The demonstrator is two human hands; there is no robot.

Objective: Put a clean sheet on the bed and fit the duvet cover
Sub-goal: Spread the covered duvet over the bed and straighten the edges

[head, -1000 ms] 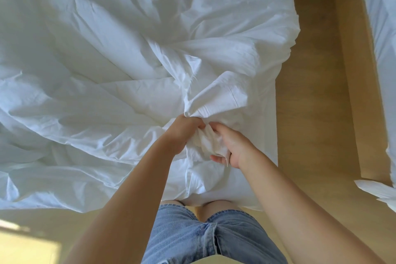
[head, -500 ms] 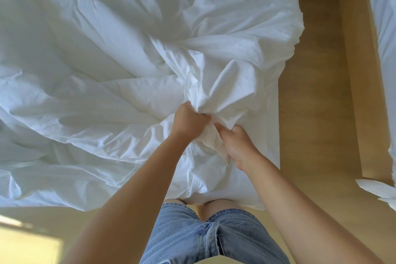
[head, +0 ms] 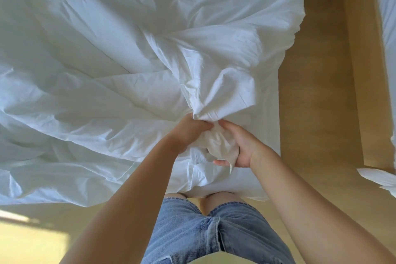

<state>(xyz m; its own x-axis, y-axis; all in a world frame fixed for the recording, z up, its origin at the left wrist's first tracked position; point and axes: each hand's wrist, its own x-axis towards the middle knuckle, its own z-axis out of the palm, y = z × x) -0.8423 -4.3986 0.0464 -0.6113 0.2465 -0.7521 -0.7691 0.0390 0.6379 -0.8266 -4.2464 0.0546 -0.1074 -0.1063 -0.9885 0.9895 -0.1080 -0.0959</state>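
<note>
A crumpled white duvet cover [head: 107,70] is spread over the bed and fills the left and middle of the head view. Near its front right corner my left hand [head: 188,129] grips a gathered fold of the cloth from above. Right beside it my right hand [head: 237,148] cups a bunched wad of the same white fabric [head: 218,143], fingers curled round it. A raised peak of cloth [head: 225,92] stands just beyond both hands. Whether the duvet is inside the cover cannot be told.
Wooden floor [head: 317,92] runs along the bed's right side. A wooden edge [head: 364,70] and more white bedding [head: 385,6] lie at the far right, with a white corner of cloth [head: 379,178] lower down. My denim shorts [head: 203,231] and knees are against the bed's near edge.
Both hands have shifted along the gathered fabric. My right hand has turned palm-up and now cups a larger wad. The peak of cloth has moved slightly to the right.
</note>
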